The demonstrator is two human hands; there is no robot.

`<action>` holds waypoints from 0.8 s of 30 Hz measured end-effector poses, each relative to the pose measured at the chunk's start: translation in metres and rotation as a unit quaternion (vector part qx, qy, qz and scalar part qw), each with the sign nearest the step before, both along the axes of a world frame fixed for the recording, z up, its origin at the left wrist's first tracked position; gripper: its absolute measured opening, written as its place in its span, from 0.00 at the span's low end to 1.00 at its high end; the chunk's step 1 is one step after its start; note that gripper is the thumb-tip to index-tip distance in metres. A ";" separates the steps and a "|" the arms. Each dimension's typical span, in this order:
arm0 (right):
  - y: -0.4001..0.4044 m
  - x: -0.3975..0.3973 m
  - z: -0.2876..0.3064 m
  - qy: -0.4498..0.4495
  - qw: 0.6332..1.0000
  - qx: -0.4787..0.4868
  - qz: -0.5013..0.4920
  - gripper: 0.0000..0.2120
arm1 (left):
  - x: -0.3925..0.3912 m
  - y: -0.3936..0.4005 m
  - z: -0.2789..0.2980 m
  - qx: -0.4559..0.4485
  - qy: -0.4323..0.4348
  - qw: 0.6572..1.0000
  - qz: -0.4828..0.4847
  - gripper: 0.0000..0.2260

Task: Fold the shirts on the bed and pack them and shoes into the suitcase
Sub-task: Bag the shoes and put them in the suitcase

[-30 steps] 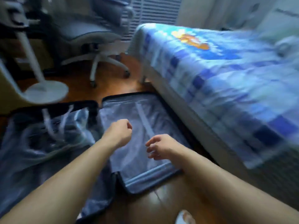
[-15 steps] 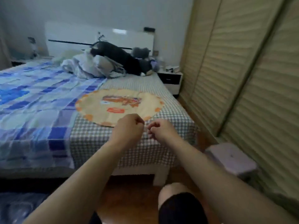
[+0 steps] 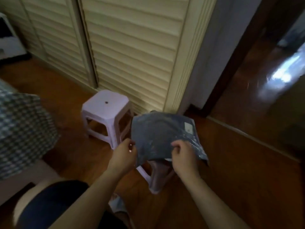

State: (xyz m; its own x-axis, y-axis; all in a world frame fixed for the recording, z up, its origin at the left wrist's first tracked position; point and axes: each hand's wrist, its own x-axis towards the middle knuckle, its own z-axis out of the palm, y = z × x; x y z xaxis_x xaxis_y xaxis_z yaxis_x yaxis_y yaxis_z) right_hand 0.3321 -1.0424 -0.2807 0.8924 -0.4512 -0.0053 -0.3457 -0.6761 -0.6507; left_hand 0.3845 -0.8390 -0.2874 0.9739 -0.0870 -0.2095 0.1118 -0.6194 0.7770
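Grey plastic package (image 3: 162, 138), probably a bagged shirt though I can't be sure, lies on a lilac stool (image 3: 156, 176) by the louvred wardrobe doors (image 3: 132, 47). It looks light, floppy and slippery. Left hand (image 3: 124, 156) pinches its near left edge; right hand (image 3: 184, 156) curls over the near rim. A second stool (image 3: 105, 108) crowds the left, bed corner (image 3: 21, 129) farther left.

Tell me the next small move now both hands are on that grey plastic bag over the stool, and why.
Probably lift the grey bag clear of the second stool. Left hand and right hand each pinch its near edge, and it sags over the stool beside the other pale stool. What it holds cannot be seen.
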 end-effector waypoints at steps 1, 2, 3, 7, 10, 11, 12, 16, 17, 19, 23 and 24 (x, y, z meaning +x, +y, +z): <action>-0.016 -0.011 -0.015 0.000 0.999 -0.007 -0.048 0.10 | -0.009 -0.002 -0.013 -0.037 0.049 0.998 0.031 0.08; -0.029 -0.018 -0.026 0.007 0.996 -0.003 -0.092 0.11 | -0.017 -0.003 -0.020 -0.090 0.109 0.987 0.078 0.11; -0.038 -0.022 -0.036 0.018 0.991 0.011 -0.130 0.11 | -0.020 -0.005 -0.023 -0.156 0.176 0.964 0.124 0.14; -0.048 -0.021 -0.048 0.041 0.968 0.094 -0.229 0.17 | -0.008 -0.006 -0.027 -0.245 0.253 0.921 0.165 0.20; -0.053 -0.015 -0.051 0.006 0.929 0.205 -0.309 0.28 | -0.004 0.000 -0.039 -0.220 0.282 0.921 0.152 0.25; -0.056 -0.014 -0.051 0.006 0.890 0.292 -0.349 0.30 | -0.006 0.000 -0.042 -0.249 0.313 0.905 0.146 0.23; -0.059 -0.014 -0.055 -0.002 0.843 0.383 -0.378 0.30 | -0.008 -0.001 -0.042 -0.278 0.337 0.889 0.139 0.20; -0.072 -0.013 -0.056 -0.037 0.729 0.567 -0.382 0.25 | -0.004 -0.011 -0.040 -0.368 0.315 0.857 0.180 0.08; -0.073 -0.012 -0.052 -0.055 0.737 0.561 -0.374 0.25 | -0.002 -0.010 -0.033 -0.395 0.298 0.847 0.193 0.05; -0.070 -0.007 -0.038 -0.101 0.769 0.523 -0.353 0.31 | 0.006 0.000 -0.015 -0.442 0.253 0.835 0.207 0.05; -0.032 0.019 0.008 -0.162 0.836 0.463 -0.244 0.23 | 0.037 0.049 0.050 -0.528 0.167 0.808 0.201 0.13; -0.016 0.031 0.020 -0.183 0.846 0.451 -0.217 0.22 | 0.047 0.064 0.071 -0.537 0.146 0.808 0.194 0.12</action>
State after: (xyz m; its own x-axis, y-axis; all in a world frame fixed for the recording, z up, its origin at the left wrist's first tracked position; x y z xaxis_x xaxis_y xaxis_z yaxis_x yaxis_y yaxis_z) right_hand 0.3627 -1.0583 -0.2606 0.6605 -0.6963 -0.2809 -0.0969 0.2920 -0.9515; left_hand 0.4319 -0.7746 -0.2159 0.8943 -0.0708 -0.4418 0.4110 0.5205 0.7484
